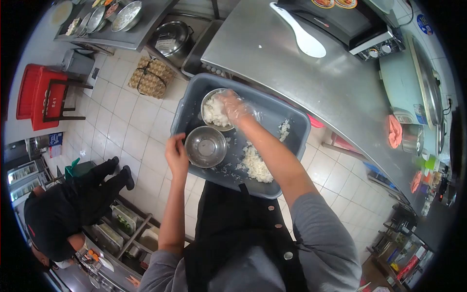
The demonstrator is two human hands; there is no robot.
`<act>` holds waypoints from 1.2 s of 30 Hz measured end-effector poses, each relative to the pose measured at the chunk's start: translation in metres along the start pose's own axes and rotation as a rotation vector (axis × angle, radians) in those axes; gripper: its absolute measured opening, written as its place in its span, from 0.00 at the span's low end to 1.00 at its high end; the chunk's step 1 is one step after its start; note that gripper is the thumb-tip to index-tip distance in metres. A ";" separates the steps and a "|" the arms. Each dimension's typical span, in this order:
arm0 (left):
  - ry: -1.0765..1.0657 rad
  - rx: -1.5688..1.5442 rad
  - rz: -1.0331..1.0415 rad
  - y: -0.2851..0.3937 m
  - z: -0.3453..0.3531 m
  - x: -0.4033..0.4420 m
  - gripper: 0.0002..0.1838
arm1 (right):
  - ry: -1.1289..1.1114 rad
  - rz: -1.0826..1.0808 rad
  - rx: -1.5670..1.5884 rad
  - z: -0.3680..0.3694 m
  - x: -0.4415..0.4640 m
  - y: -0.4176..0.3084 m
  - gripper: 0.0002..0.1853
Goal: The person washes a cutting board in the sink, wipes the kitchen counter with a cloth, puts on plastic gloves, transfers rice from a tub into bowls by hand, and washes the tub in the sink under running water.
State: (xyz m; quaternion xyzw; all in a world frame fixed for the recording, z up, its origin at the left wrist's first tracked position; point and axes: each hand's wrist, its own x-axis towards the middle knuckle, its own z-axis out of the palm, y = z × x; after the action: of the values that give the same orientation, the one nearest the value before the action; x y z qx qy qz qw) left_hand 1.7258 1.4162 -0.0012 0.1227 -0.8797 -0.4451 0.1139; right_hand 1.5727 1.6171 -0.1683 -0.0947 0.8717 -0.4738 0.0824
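Observation:
A grey plastic tub holds two metal bowls and loose white rice. My right hand, in a clear plastic glove, is in the rice of the upper bowl; its fingers are bent into the rice and partly blurred. The lower bowl looks empty apart from some wet-looking bits on its bottom. My bare left hand is at the tub's left edge, beside the lower bowl, with its fingers curled round the rim.
A steel counter with a white paddle and a microwave lies beyond the tub. Egg trays sit on the floor at left. Another person in black is at lower left. A red stool stands further left.

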 end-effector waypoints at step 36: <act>-0.194 0.480 0.233 -0.091 0.002 -0.061 0.11 | 0.060 0.464 0.074 -0.113 -0.146 -0.006 0.15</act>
State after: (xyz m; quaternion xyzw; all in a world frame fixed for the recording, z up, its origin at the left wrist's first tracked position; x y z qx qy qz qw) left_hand 1.7928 1.3850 -0.0815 0.0014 -0.9749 -0.2175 0.0474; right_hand 1.6879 1.7411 -0.0943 0.1253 0.8541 -0.4765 0.1667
